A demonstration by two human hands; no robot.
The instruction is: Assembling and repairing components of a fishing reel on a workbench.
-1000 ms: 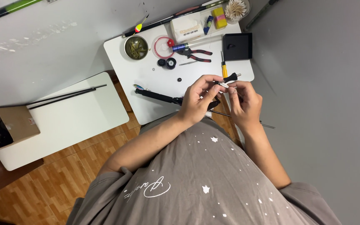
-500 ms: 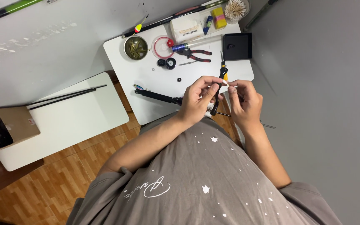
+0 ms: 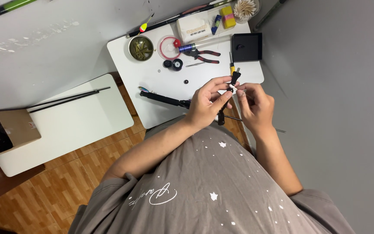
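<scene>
My left hand [image 3: 207,102] grips a slim black fishing-rod section [image 3: 229,91] that stands roughly upright over the near edge of the small white table [image 3: 154,89]. A thicker black handle piece [image 3: 163,99] runs leftward from that hand across the table. My right hand [image 3: 254,104] pinches a small white bit against the rod just below its black tip fitting. A thin dark rod end pokes out to the right of my right wrist.
On the table lie red-handled pliers [image 3: 204,55], a round tin [image 3: 141,47], a red ring with line [image 3: 169,47], small black knobs [image 3: 173,64], a black square tray [image 3: 246,47] and a white box [image 3: 193,29]. A second white table [image 3: 72,125] carries thin black rods and a brown box.
The rod section has swung from lying across my hands to pointing upward, and both hands have closed in around its upper part.
</scene>
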